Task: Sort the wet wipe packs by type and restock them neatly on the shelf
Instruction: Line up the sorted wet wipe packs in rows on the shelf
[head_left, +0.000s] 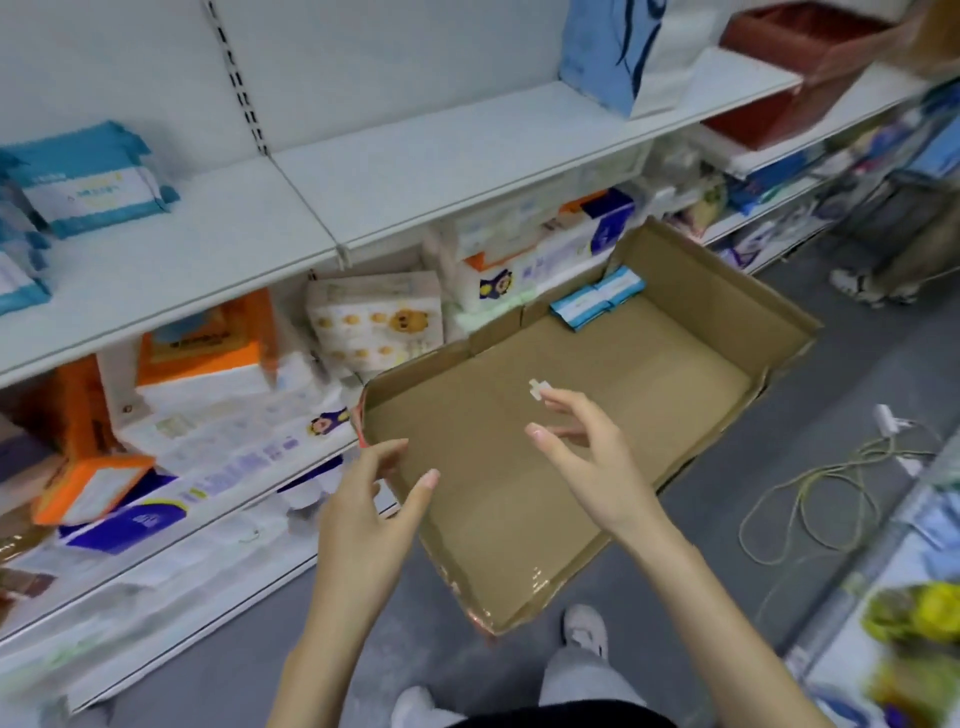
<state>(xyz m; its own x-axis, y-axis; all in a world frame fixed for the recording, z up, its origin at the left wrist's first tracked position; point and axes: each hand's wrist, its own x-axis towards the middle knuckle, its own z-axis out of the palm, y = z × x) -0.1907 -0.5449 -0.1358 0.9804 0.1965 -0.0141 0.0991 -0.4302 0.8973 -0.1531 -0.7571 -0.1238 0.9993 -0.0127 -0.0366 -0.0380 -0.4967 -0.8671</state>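
A shallow cardboard box (675, 358) lies open on the floor beside the shelving. Two small blue-and-white wet wipe packs (597, 299) lie in its far corner; the rest of its bottom is bare. More blue-and-white wipe packs (91, 182) stand on the white middle shelf (291, 208) at the far left. My left hand (376, 506) hovers at the box's near left rim, fingers relaxed and holding nothing. My right hand (587, 452) hangs over the box's middle, fingers spread and empty.
The lower shelves hold orange, white and purple tissue packs (208, 358), some tipped over. A blue bag (613, 52) and red bins (795, 47) stand on upper shelves. A coiled cable (831, 488) lies on the grey floor at right. Another person's shoe (857, 286) shows far right.
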